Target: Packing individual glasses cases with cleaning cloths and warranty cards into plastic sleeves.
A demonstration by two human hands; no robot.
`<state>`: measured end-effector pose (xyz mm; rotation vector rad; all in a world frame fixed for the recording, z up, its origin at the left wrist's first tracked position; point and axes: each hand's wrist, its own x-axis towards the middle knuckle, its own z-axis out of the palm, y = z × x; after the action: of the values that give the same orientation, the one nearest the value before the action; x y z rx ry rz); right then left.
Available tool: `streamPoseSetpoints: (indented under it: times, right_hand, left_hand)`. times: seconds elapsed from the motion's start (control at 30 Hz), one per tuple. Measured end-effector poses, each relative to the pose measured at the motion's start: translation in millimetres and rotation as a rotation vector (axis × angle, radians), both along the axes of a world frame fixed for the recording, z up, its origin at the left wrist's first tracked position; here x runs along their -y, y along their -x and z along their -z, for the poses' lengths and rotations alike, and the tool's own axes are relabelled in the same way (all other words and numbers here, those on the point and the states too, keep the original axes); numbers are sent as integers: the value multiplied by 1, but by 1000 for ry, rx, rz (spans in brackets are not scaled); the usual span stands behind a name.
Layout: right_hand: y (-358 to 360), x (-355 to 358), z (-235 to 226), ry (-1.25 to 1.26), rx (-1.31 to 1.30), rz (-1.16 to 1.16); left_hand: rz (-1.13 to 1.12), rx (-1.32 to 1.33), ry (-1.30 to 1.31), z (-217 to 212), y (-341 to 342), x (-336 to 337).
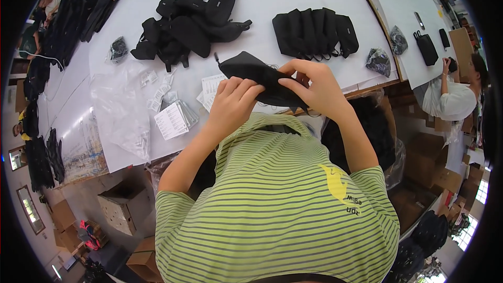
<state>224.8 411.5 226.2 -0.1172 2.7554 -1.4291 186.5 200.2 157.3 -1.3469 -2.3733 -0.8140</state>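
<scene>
A black fabric pouch [246,66] is held up between my two hands above the near edge of the white table. My left hand [234,97] is closed on its lower left side, fingers curled over the cloth. At the pouch's right end, my right hand [316,85] pinches the fabric between thumb and bent fingers. A small tab or pull sticks out at the pouch's upper left corner. Just left of my left hand lie white printed cards [175,120], partly stacked. Whether the pouch is zipped, I cannot tell.
A loose heap of black pouches [191,29] lies at the far left; a neat row of them [309,32] stands at the far right. Clear plastic sheeting [118,110] covers the left side. Bagged dark items [378,62] sit near the right edge. A person [453,91] works at the right-hand table.
</scene>
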Motion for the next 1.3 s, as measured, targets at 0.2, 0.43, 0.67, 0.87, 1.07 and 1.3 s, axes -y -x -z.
streamPoseSetpoints:
  times: [0.2, 0.43, 0.67, 0.87, 1.07, 1.3]
  right_hand:
    - [-14, 8, -5, -126, -285, -158]
    - [-24, 16, 3, -216, -322, -229]
    - [-33, 19, 14, -358, -79, -215]
    - [-33, 31, 16, -289, 19, -190]
    - [-39, 41, 24, -295, -109, -127]
    - [-40, 46, 21, -218, -169, -133]
  left_hand:
    - [184, 92, 199, -26, -14, 5]
    - [90, 204, 451, -25, -29, 0]
    - [152, 194, 82, -15, -27, 14]
    - [77, 267, -56, -9, -33, 23]
    - [13, 121, -53, -10, -34, 31]
    - [-15, 68, -95, -15, -38, 35]
